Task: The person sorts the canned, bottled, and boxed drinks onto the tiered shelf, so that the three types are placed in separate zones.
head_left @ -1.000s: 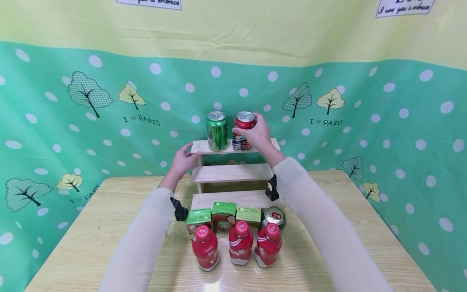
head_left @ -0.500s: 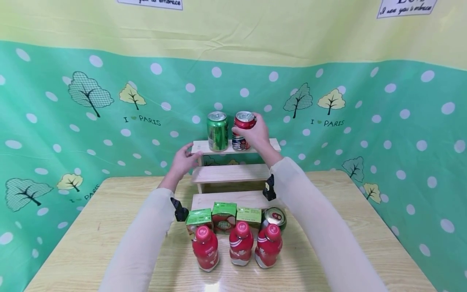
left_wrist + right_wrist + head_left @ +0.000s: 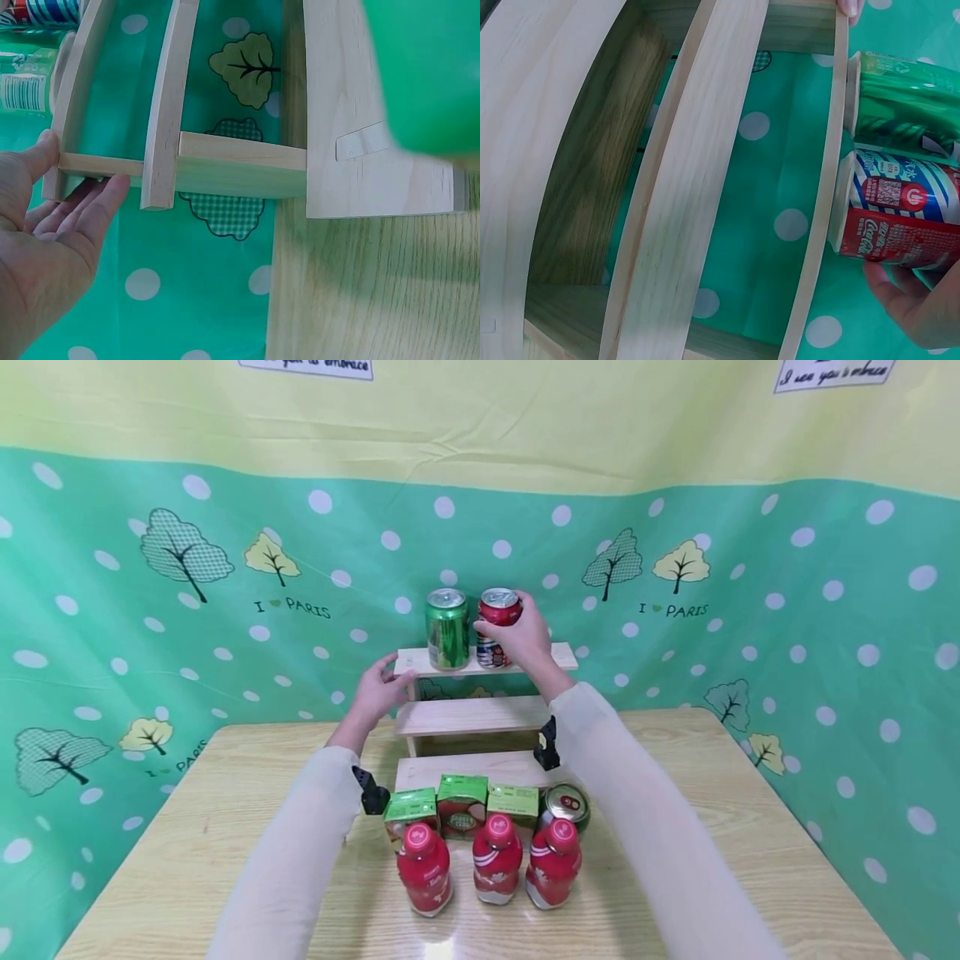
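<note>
A three-tier wooden shelf (image 3: pixel 472 717) stands at the back of the table. My right hand (image 3: pixel 527 633) holds a red Coca-Cola can (image 3: pixel 491 652) upright on the top tier, thumb and fingers around its upper part. Just left of it stands a green can (image 3: pixel 447 631), a narrow gap between them. In the right wrist view the Coca-Cola can (image 3: pixel 900 217) has its base at the top board's edge. My left hand (image 3: pixel 377 692) grips the left end of the top tier; in the left wrist view the thumb (image 3: pixel 41 154) lies at the board and the fingers curl under it.
In front of the shelf sit green cartons (image 3: pixel 461 806) and a dark green can (image 3: pixel 566 806). Nearer me stand three red bottles (image 3: pixel 425 868) on the wooden table (image 3: pixel 247 810). A green patterned cloth (image 3: pixel 300 552) hangs behind and at the sides.
My right hand has shifted the Coca-Cola can slightly left, closer to the green can. The left hand keeps its hold on the shelf.
</note>
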Available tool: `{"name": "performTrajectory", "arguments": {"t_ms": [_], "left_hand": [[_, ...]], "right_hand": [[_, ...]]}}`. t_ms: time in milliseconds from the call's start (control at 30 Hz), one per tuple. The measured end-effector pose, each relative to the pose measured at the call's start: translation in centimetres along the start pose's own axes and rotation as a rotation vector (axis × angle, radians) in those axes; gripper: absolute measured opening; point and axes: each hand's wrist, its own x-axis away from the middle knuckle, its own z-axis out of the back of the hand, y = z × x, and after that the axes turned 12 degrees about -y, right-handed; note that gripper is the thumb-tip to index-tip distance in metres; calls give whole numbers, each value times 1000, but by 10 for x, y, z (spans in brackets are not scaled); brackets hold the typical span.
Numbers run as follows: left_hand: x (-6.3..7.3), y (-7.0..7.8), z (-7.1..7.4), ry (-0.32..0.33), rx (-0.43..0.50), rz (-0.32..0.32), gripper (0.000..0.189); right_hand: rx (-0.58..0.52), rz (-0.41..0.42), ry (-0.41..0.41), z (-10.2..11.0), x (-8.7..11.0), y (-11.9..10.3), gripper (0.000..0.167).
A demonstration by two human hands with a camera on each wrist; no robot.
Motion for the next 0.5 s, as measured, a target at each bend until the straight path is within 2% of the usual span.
{"name": "performTrajectory", "arguments": {"t_ms": [500], "left_hand": [[-1, -2, 0, 0, -1, -8, 71]], "right_hand": [[42, 15, 37, -6, -8, 4, 85]]}}
